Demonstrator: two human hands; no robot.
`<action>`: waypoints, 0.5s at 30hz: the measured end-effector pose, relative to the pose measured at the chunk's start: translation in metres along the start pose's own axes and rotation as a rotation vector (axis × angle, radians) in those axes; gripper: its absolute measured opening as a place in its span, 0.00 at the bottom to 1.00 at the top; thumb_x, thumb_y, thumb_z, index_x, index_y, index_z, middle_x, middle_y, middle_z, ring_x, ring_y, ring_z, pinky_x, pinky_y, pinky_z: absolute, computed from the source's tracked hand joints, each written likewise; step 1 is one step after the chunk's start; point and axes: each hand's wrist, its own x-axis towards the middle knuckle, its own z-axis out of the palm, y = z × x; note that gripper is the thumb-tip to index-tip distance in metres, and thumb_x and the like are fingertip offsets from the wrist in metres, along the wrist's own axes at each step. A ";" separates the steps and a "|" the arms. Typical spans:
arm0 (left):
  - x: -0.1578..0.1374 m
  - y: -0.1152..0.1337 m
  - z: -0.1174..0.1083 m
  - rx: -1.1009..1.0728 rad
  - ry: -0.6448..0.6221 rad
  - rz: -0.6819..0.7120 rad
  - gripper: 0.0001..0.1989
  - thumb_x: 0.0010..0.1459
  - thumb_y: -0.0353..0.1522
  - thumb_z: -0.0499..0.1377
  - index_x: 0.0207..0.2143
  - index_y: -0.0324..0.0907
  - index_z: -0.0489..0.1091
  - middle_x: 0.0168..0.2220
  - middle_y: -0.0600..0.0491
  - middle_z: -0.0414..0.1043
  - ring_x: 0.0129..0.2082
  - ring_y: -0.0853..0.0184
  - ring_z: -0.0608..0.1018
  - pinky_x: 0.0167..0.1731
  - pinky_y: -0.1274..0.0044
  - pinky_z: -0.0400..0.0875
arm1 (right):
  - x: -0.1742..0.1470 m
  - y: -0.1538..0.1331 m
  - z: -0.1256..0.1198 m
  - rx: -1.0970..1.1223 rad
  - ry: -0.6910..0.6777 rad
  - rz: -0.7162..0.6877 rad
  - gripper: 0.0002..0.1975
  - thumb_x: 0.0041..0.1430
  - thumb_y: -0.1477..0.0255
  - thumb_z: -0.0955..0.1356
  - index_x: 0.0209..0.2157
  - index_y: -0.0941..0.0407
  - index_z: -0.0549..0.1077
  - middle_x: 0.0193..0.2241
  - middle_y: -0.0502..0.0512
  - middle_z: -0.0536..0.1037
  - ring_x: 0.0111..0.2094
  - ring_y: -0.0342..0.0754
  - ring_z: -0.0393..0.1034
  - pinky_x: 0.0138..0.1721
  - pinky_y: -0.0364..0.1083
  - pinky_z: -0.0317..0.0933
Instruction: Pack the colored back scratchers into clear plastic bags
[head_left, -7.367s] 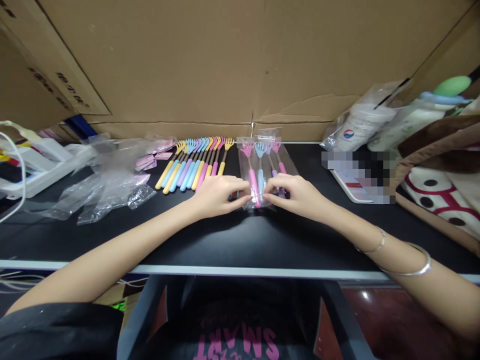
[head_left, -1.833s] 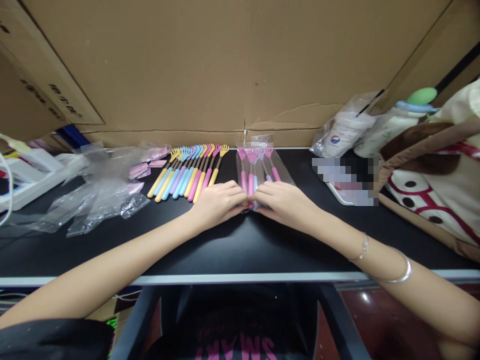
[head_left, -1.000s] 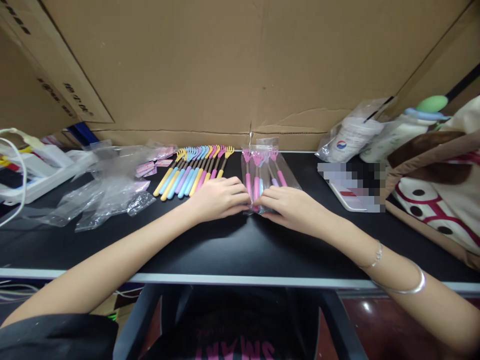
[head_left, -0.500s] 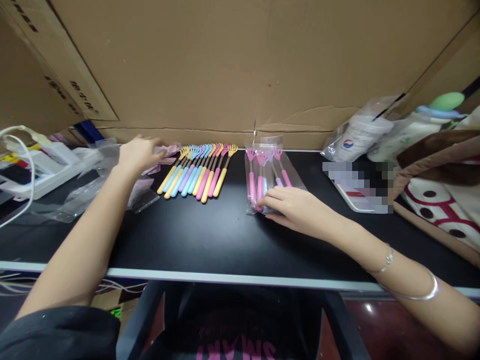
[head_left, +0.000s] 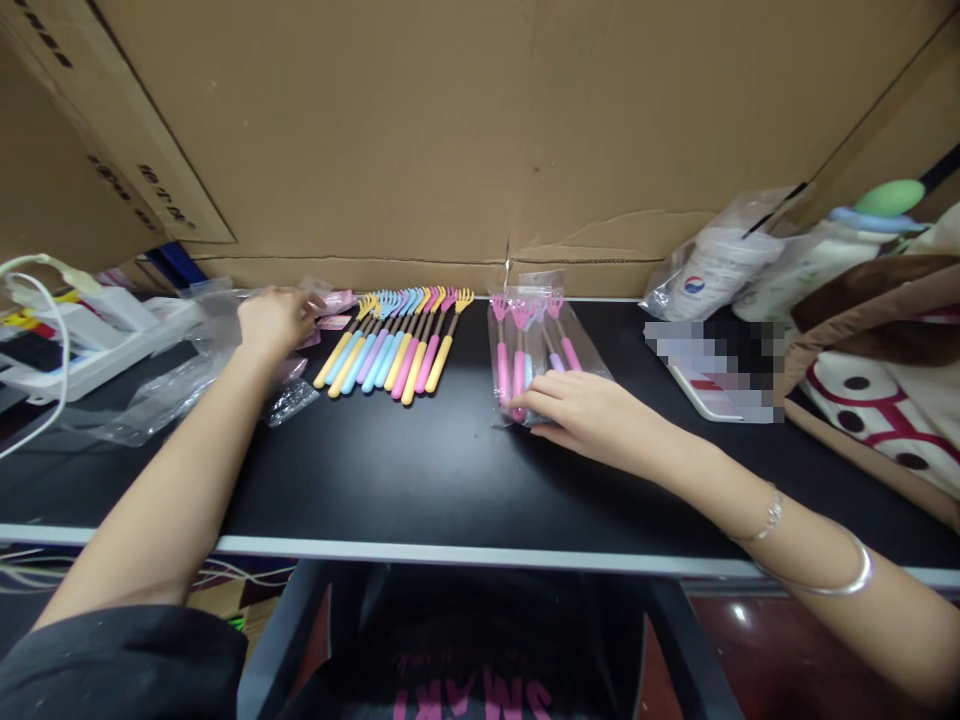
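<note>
My left hand (head_left: 274,318) is bent over a heap of clear plastic bags (head_left: 180,385) and pink printed pieces (head_left: 337,300) on the left. Its fingers curl down, and whatever they pinch is hidden. Beside it lies a row of small back scratchers (head_left: 397,350), their handles yellow, blue, purple and pink, claw ends toward the back. My right hand (head_left: 574,408) lies over the lower right part of a clear bag (head_left: 589,345) holding several back scratchers, pink, blue and purple. Its fingers close at the bag's lower end, partly covering the handles.
A white power strip (head_left: 112,350) with cables sits at far left. To the right are a bagged cup (head_left: 716,275), a pixelated flat item (head_left: 712,385), a bottle with a green top (head_left: 892,200) and a patterned fabric bag (head_left: 862,410). A cardboard wall (head_left: 450,130) stands behind.
My left hand has lowered slightly onto the packaging, its fingers curling further down. My right hand keeps its place on the bag of back scratchers.
</note>
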 end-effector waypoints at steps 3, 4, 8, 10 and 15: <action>-0.001 0.003 -0.002 -0.046 0.130 0.027 0.12 0.61 0.41 0.50 0.39 0.49 0.70 0.29 0.57 0.69 0.33 0.65 0.64 0.26 0.78 0.47 | 0.000 -0.001 -0.001 0.008 -0.009 0.006 0.08 0.61 0.72 0.67 0.43 0.58 0.72 0.36 0.57 0.76 0.36 0.50 0.71 0.38 0.47 0.63; -0.001 0.005 -0.004 -0.059 0.163 0.043 0.12 0.61 0.41 0.49 0.39 0.49 0.70 0.29 0.57 0.68 0.33 0.65 0.64 0.26 0.78 0.45 | 0.000 -0.001 -0.001 0.013 -0.010 0.007 0.09 0.61 0.72 0.67 0.43 0.58 0.72 0.36 0.57 0.76 0.36 0.50 0.71 0.38 0.47 0.63; 0.000 0.020 -0.014 -0.087 0.272 0.079 0.09 0.61 0.39 0.51 0.37 0.47 0.69 0.32 0.56 0.68 0.35 0.65 0.64 0.25 0.77 0.44 | -0.001 0.000 -0.001 0.044 -0.016 0.013 0.11 0.62 0.72 0.66 0.46 0.58 0.72 0.38 0.57 0.76 0.38 0.50 0.71 0.39 0.48 0.63; 0.000 0.030 -0.019 -0.085 0.321 0.087 0.10 0.61 0.39 0.51 0.36 0.46 0.69 0.32 0.56 0.67 0.35 0.66 0.65 0.25 0.77 0.44 | -0.001 0.000 0.000 0.049 -0.019 0.016 0.12 0.61 0.73 0.67 0.47 0.58 0.71 0.38 0.58 0.76 0.38 0.51 0.71 0.40 0.48 0.63; -0.002 0.044 -0.027 -0.093 0.405 0.119 0.12 0.61 0.43 0.53 0.33 0.45 0.69 0.28 0.57 0.65 0.31 0.68 0.63 0.24 0.79 0.43 | -0.001 0.000 -0.001 0.046 -0.023 0.019 0.12 0.60 0.73 0.68 0.46 0.58 0.71 0.38 0.57 0.76 0.38 0.52 0.71 0.40 0.48 0.64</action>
